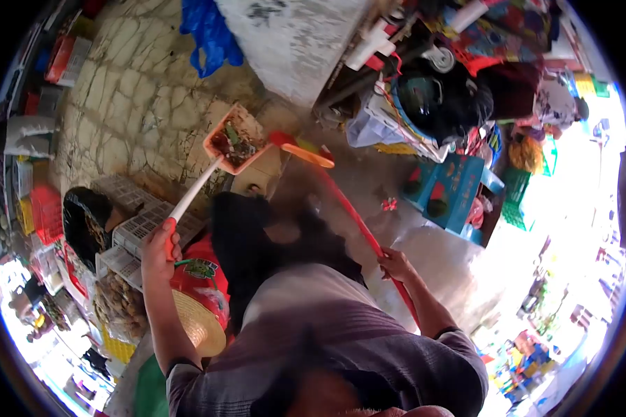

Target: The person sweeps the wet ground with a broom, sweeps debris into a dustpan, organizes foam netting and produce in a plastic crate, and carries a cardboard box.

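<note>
My left hand point(161, 249) gripped the dustpan point(238, 169), which lay far ahead, its handle point(195, 193) slanting far and right, while my right hand point(396, 265) grasped the broom point(350, 210), its head point(307, 154) just right of the dustpan.

Stone-patterned and grey floor point(125, 76), red scrap point(389, 203), teal carton point(459, 174)

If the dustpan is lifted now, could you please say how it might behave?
The dustpan looks like thin plastic, so it is probably light. With debris sitting far along a long handle from the left hand, it may feel front-heavy. That debris looks loose, so it could spill if tipped.
</note>
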